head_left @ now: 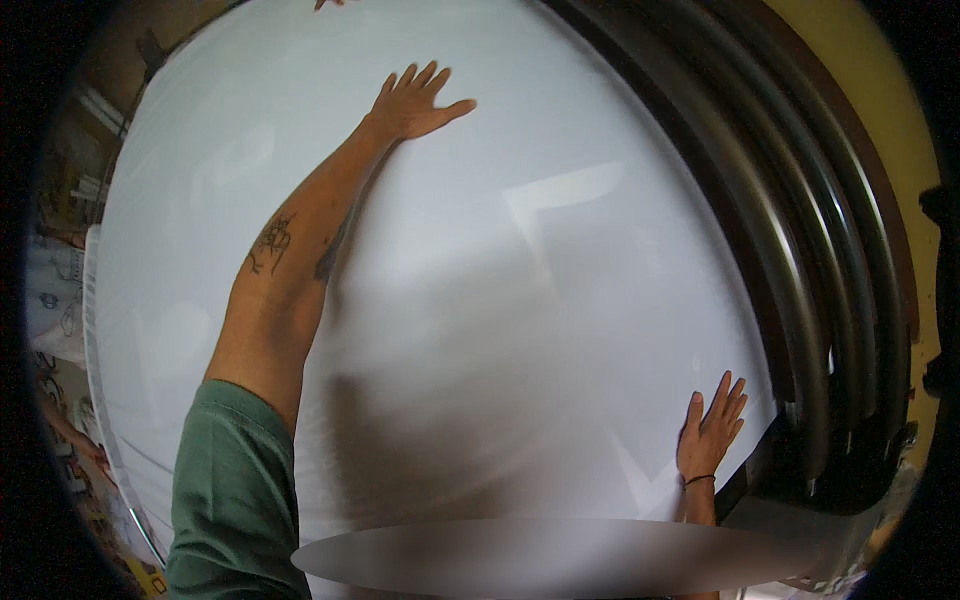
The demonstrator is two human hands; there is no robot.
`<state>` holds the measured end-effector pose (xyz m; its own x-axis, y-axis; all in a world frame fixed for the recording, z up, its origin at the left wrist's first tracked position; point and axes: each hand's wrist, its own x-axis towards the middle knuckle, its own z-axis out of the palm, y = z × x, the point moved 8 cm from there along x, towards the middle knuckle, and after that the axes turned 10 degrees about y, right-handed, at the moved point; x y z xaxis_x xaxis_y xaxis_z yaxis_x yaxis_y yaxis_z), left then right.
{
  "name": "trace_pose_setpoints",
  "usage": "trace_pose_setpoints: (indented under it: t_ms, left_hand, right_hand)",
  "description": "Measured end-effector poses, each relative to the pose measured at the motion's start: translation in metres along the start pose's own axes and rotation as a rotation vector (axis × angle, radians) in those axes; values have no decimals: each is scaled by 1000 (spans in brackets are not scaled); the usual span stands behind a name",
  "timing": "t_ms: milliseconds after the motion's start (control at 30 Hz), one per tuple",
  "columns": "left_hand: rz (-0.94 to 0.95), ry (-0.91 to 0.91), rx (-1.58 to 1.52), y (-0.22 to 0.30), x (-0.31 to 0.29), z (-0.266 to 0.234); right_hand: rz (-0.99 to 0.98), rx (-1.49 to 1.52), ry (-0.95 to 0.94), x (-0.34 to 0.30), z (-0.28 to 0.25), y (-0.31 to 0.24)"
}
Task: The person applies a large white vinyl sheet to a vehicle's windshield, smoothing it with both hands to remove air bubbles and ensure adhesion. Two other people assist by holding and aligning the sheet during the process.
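A broad, smooth white sheet point(600, 290) spreads beneath both arms, faintly wrinkled along its left side. My left hand point(415, 105) lies flat on its far part, fingers spread and thumb out to the right. That arm reaches up from a green sleeve. Near the sheet's right edge, my right hand point(712, 430) rests palm down with its fingers stretched out and a thin dark band at the wrist. Neither hand grips anything. A blurred grey oval covers part of the view at the bottom.
Long dark metal rollers point(790, 230) run along the right edge, close to my right hand. A co-worker's fingers point(330, 4) show at the top edge. Another person's arm point(75, 435) appears at the far left, beside blurred clutter. Yellowish floor point(880, 90) lies beyond the rollers.
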<state>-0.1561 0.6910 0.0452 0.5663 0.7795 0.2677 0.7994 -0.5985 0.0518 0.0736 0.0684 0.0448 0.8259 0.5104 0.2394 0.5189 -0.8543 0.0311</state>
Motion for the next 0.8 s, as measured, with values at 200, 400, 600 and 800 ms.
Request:
trace_pose_setpoints:
  t_ms: [200, 400, 600, 800]
  left_hand:
    - [-25, 129, -50, -17, -3, 4]
    - [-20, 190, -73, -16, -14, -20]
    - [12, -36, -96, -39, -21, -31]
    - [41, -48, -89, -26, -10, -17]
  right_hand:
    - [28, 47, 17, 2, -17, -19]
    - [-183, 753, -118, -77, -113, -156]
    - [-201, 1276, -641, -171, -196, -271]
    - [-134, 1356, -596, -170, -208, -291]
